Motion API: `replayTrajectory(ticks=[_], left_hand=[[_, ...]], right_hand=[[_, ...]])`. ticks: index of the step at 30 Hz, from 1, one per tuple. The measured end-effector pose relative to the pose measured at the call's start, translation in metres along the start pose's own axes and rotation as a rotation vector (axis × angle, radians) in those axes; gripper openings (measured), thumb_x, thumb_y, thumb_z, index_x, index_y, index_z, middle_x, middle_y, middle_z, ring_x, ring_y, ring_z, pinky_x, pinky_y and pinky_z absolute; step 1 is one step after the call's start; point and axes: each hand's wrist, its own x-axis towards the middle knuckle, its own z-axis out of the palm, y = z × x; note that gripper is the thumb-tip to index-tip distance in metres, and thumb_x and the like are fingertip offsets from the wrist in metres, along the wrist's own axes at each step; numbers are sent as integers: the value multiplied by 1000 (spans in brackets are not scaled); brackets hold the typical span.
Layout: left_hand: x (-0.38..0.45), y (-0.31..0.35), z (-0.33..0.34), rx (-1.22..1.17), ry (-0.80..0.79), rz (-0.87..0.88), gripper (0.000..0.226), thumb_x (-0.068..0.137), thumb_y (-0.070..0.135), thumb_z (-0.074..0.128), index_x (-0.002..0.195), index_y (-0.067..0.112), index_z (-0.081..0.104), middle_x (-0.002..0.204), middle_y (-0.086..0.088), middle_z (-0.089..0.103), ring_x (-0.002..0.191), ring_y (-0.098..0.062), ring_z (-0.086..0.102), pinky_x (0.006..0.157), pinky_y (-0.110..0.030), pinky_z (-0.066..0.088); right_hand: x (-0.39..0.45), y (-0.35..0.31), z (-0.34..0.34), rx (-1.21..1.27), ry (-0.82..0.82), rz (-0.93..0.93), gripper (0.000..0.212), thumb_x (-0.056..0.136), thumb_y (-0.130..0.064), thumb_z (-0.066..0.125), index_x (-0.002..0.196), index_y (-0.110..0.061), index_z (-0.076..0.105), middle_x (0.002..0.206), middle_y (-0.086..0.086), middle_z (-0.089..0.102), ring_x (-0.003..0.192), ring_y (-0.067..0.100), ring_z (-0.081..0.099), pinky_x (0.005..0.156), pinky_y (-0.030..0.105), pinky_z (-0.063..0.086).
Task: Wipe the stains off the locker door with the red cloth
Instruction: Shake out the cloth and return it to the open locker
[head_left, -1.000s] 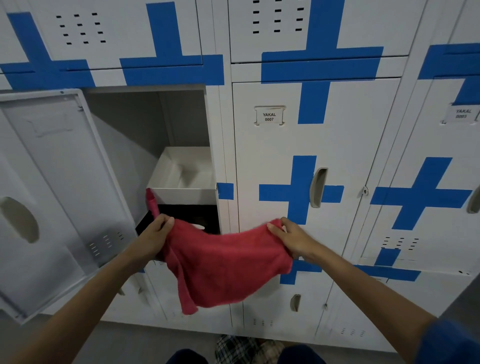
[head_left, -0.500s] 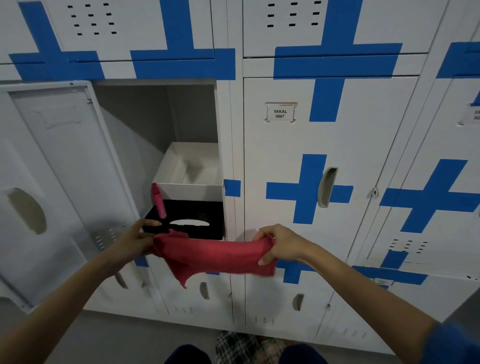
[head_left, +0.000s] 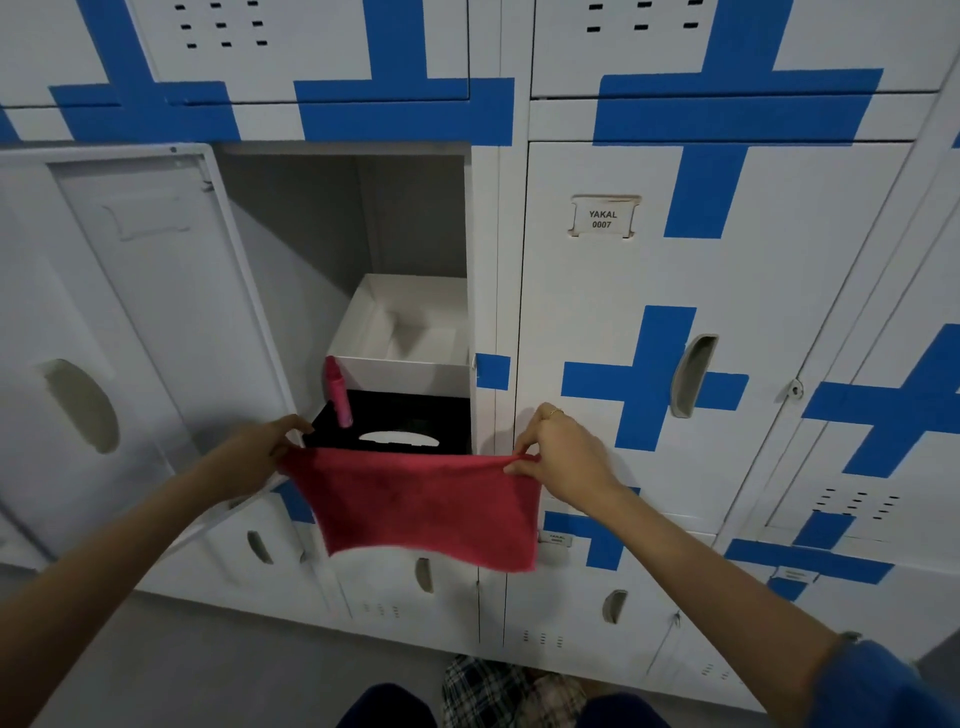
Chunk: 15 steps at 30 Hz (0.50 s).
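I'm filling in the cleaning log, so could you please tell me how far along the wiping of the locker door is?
Done: the locker door stands swung open and the red cloth is in hand. In hand: the left hand and right hand each pinch a top corner, holding the cloth spread in front of the lockers, off the door. Left: all the wiping; the cloth has not met the door. Stains are too faint to make out.

Open box (head_left: 410, 332) on lower box (head_left: 395, 426) inside locker; door (head_left: 130, 338) left.
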Motion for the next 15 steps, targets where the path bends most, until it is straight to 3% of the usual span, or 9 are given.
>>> replayTrajectory(ticks=[2, 5, 9, 12, 15], left_hand=[[4, -1, -5, 55, -9, -22, 28, 99, 4, 39, 122, 8, 54, 102, -13, 70, 86, -25, 63, 75, -28, 44], [10, 0, -15, -54, 8, -74, 22, 97, 0, 41, 113, 11, 53, 86, -10, 65, 70, -21, 57, 61, -25, 42], [11, 8, -23, -678, 136, -271, 15, 100, 7, 42, 94, 18, 49, 73, -12, 55, 56, -21, 52, 36, -18, 38], [12, 13, -25, -1008, 176, -383, 22, 100, 5, 39, 85, 15, 52, 74, -11, 54, 46, -14, 62, 38, -16, 45], [14, 13, -22, -1157, 245, -378, 26, 97, -3, 43, 80, 13, 55, 79, -11, 57, 47, -9, 67, 43, -16, 54]], right_hand=[[1, -4, 0, -133, 35, -31, 32, 80, -47, 71, 100, -22, 73, 95, -7, 49, 81, 10, 49, 64, 24, 37], [7, -8, 3, -200, 79, -33, 36, 85, -53, 62, 106, -25, 71, 98, -4, 65, 85, 14, 60, 64, 22, 37], [14, -9, 13, -26, 199, 85, 33, 81, -56, 66, 97, -28, 75, 88, -7, 73, 78, 11, 65, 63, 20, 47], [18, -14, 20, 186, 222, 199, 30, 78, -51, 72, 90, -24, 77, 79, -6, 72, 69, 7, 59, 56, 18, 44], [23, -20, 28, 285, 211, 247, 24, 78, -47, 74, 88, -26, 76, 62, -11, 69, 63, 5, 63, 61, 24, 53]])
